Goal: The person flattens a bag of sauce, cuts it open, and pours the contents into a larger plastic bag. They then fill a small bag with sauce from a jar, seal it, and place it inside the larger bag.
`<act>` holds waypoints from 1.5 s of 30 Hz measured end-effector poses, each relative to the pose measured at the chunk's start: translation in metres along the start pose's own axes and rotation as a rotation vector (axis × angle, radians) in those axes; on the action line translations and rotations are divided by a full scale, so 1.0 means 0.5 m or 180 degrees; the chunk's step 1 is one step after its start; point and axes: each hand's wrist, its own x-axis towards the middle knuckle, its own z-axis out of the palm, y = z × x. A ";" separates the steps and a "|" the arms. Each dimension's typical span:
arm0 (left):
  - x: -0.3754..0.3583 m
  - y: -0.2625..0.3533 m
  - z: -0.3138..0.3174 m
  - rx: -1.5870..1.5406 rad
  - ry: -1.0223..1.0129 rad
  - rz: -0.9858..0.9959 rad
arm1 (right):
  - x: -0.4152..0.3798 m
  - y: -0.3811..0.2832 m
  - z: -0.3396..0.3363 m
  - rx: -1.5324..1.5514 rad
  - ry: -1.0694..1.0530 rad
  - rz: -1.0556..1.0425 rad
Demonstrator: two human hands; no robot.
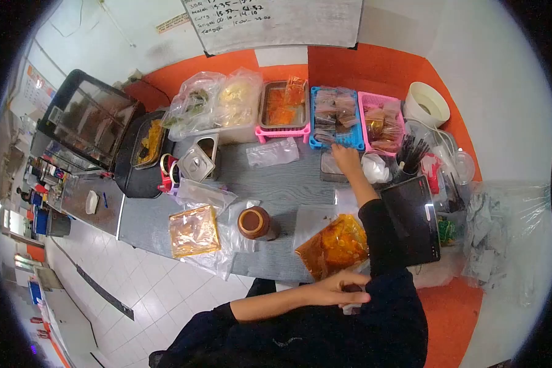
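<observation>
My left hand [340,289] is in front of my body, its fingers closed around a small dark packet [352,288] with a paler lower end. My right hand [346,158] reaches to the near edge of a blue basket [313,116] filled with small dark packets [337,113]. Its fingertips meet the packets there; whether they grip one is too small to tell. Under my right forearm lies a clear bag of orange-brown sauce [334,245]. Left of it stand a brown jar [255,223], open at the top, and a flat bag of amber liquid [194,232].
A pink basket [381,122] of packets, a metal tray [284,104] with orange sachets and bulging clear bags [239,95] line the wall. A black tablet-like panel [411,221] is beside my right arm. Steel containers [197,161] and tape rolls [167,172] stand left.
</observation>
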 end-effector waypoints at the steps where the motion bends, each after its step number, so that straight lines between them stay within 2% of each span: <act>1: 0.015 0.011 0.005 0.0402 0.0027 0.0120 | 0.000 0.002 0.004 -0.0072 -0.0126 0.0031; 2: 0.025 0.018 0.008 0.0806 0.0055 0.0237 | 0.001 0.003 0.009 -0.0145 -0.0249 0.0065; 3: 0.031 0.023 0.010 0.0807 0.0063 0.0245 | 0.001 0.002 0.012 -0.0143 -0.0247 0.0053; 5: 0.043 0.028 0.013 -0.0393 0.0451 0.0030 | 0.001 0.002 0.018 0.0007 -0.0325 0.0128; 6: 0.055 0.016 -0.002 -0.0240 0.0731 -0.0050 | 0.002 0.005 0.022 0.0002 -0.0315 0.0118; 9: 0.053 -0.050 -0.049 -0.0076 0.0758 -0.0160 | 0.008 0.007 0.015 0.0135 -0.0385 0.0066; 10: 0.043 -0.066 -0.069 0.0061 0.0581 -0.0468 | 0.005 0.000 -0.006 0.0545 -0.0039 0.0141; 11: 0.036 -0.089 -0.080 0.0057 0.0584 -0.0453 | 0.002 -0.007 -0.027 0.0954 0.0292 0.0216; 12: 0.028 -0.099 -0.081 0.0660 0.0677 -0.0272 | 0.001 -0.011 -0.052 0.0942 0.0277 0.0206; 13: 0.022 -0.100 -0.078 0.1257 0.0757 -0.0081 | 0.000 -0.011 -0.076 0.1086 0.0744 0.0115; 14: 0.012 -0.092 -0.089 0.1579 0.0969 -0.0372 | 0.000 -0.011 -0.102 0.1217 0.1211 0.0018; 15: 0.008 -0.097 -0.105 0.1341 0.1211 -0.0068 | -0.002 -0.007 -0.115 0.1180 0.1185 0.0007; 16: 0.011 -0.110 -0.131 0.1093 0.1450 0.0234 | -0.003 -0.001 -0.125 0.1912 0.1312 0.0360; 17: 0.021 -0.131 -0.178 0.1508 0.1757 0.0855 | -0.008 0.006 -0.134 0.2644 0.1427 0.0725; 18: 0.030 -0.137 -0.214 0.1920 0.2060 0.1475 | -0.025 0.033 -0.120 0.2910 0.0976 0.1108; 19: 0.026 -0.105 -0.220 0.2070 0.2474 0.1436 | -0.043 0.031 -0.144 0.2875 0.0972 0.1115; 20: 0.020 -0.062 -0.220 0.2218 0.2884 0.1385 | -0.074 0.013 -0.188 0.4077 0.0943 0.1448; 21: 0.016 -0.021 -0.213 0.1670 0.3026 0.1279 | -0.107 -0.011 -0.244 0.5282 0.0900 0.1781; 22: 0.012 0.013 -0.203 0.1121 0.3150 0.1155 | -0.138 -0.047 -0.314 0.5671 0.0739 0.1885; 23: 0.010 0.034 -0.192 0.1102 0.3110 0.1135 | -0.170 -0.084 -0.375 0.6060 0.0571 0.1994; 24: 0.008 0.048 -0.182 0.0843 0.3020 0.1189 | -0.203 -0.108 -0.404 0.6031 0.0591 0.2045; 26: 0.000 0.053 -0.176 0.0571 0.2904 0.1184 | -0.262 -0.142 -0.435 0.6247 0.0038 0.2016; 28: -0.014 0.043 -0.173 0.0772 0.2431 0.1035 | -0.308 -0.160 -0.432 0.6045 0.0175 0.1961; 29: -0.022 0.035 -0.167 0.0763 0.2399 0.0978 | -0.333 -0.165 -0.428 0.5844 0.0276 0.1838; 30: -0.029 0.028 -0.160 0.1026 0.2622 0.0835 | -0.358 -0.168 -0.427 0.5297 0.0492 0.1944; 31: -0.031 0.022 -0.150 0.1298 0.2836 0.0695 | -0.380 -0.176 -0.427 0.5287 0.0524 0.2009; 32: -0.031 0.014 -0.135 0.1195 0.2913 0.0940 | -0.398 -0.190 -0.425 0.3967 0.1130 0.1920; 33: -0.032 0.000 -0.133 0.1196 0.2874 0.0895 | -0.413 -0.207 -0.428 0.2615 0.1626 0.1778; 34: -0.034 -0.016 -0.136 0.1294 0.2794 0.0959 | -0.433 -0.229 -0.447 0.3384 0.1217 0.1775; 35: -0.035 -0.030 -0.135 0.1384 0.2720 0.1025 | -0.448 -0.248 -0.449 0.3368 0.1220 0.1821; 37: -0.034 -0.024 -0.092 0.1540 0.2596 0.0819 | -0.473 -0.280 -0.451 0.4162 0.0115 0.1359; 38: -0.034 -0.023 -0.075 0.1706 0.2495 0.0663 | -0.485 -0.287 -0.451 0.4160 0.0122 0.1404; 40: -0.037 -0.055 -0.095 0.1513 0.2374 0.0425 | -0.501 -0.292 -0.449 0.4915 -0.0317 0.1906; 45: -0.047 -0.058 -0.078 0.1188 0.1915 -0.0062 | -0.548 -0.279 -0.444 0.4923 -0.0261 0.1822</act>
